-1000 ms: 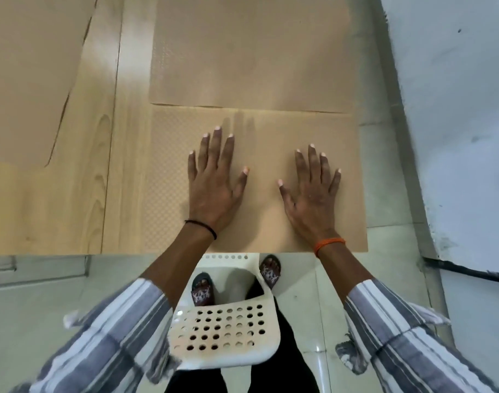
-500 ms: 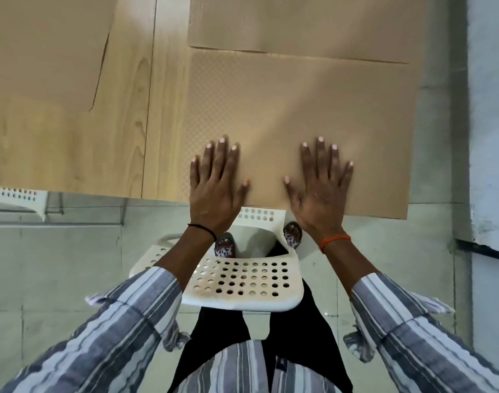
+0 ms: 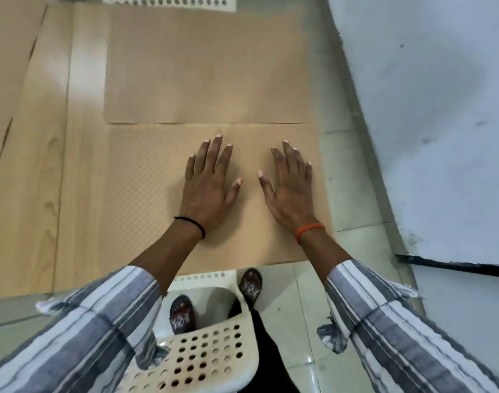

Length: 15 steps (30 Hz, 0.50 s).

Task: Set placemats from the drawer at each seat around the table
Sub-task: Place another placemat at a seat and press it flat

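A tan textured placemat lies at the near edge of the light wooden table. My left hand rests flat on its middle, fingers spread. My right hand lies flat on the mat's right part, fingers apart. Neither hand holds anything. A second tan placemat lies just beyond, its near edge meeting the first mat. Part of a third mat shows at the far left.
A cream perforated plastic chair stands between me and the table, my sandalled feet beside it. Another perforated chair shows at the top edge. A pale wall runs close along the right, tiled floor between.
Both hands stay flat on the near placemat; they have slid forward from its near edge toward its middle. The view has tilted up, showing more of the far mat.
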Motion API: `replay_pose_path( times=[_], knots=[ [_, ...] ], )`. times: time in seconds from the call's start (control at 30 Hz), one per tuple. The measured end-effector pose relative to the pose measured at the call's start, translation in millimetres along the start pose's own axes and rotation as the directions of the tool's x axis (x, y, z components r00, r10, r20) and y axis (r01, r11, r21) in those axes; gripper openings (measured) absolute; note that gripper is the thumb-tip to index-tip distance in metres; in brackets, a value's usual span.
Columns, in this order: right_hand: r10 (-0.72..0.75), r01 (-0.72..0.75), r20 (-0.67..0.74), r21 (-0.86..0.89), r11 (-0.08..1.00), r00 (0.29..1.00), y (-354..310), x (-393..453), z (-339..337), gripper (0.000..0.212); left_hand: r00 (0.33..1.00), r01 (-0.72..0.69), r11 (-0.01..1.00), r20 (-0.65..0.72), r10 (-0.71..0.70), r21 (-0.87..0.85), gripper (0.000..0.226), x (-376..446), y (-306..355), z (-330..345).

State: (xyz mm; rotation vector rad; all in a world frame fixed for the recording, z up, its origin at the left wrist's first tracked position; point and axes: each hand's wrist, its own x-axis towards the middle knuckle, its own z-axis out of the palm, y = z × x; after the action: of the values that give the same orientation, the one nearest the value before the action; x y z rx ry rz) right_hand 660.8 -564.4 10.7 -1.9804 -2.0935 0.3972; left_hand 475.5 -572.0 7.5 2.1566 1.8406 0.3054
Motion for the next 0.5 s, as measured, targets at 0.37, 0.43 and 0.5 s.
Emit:
replay_pose_path(
  times=[0.37, 0.43, 0.5],
  knots=[
    [0.014, -0.015, -0.012, -0.096, 0.995, 1.0, 33, 56, 21, 0.074, 0.999, 0.007, 0.983, 0.051, -0.016, 0.182, 0.072, 27, -3, 23],
    [0.06, -0.065, -0.044, -0.103, 0.993, 0.997, 37, 57, 20, 0.075, 0.999, 0.007, 0.986, 0.041, -0.014, 0.166, 0.072, 28, -2, 22],
    [0.097, -0.102, -0.049, -0.109, 0.989, 0.994, 37, 57, 20, 0.076, 0.999, 0.013, 0.986, 0.037, -0.019, 0.168, 0.072, 27, -1, 22]
  ],
)
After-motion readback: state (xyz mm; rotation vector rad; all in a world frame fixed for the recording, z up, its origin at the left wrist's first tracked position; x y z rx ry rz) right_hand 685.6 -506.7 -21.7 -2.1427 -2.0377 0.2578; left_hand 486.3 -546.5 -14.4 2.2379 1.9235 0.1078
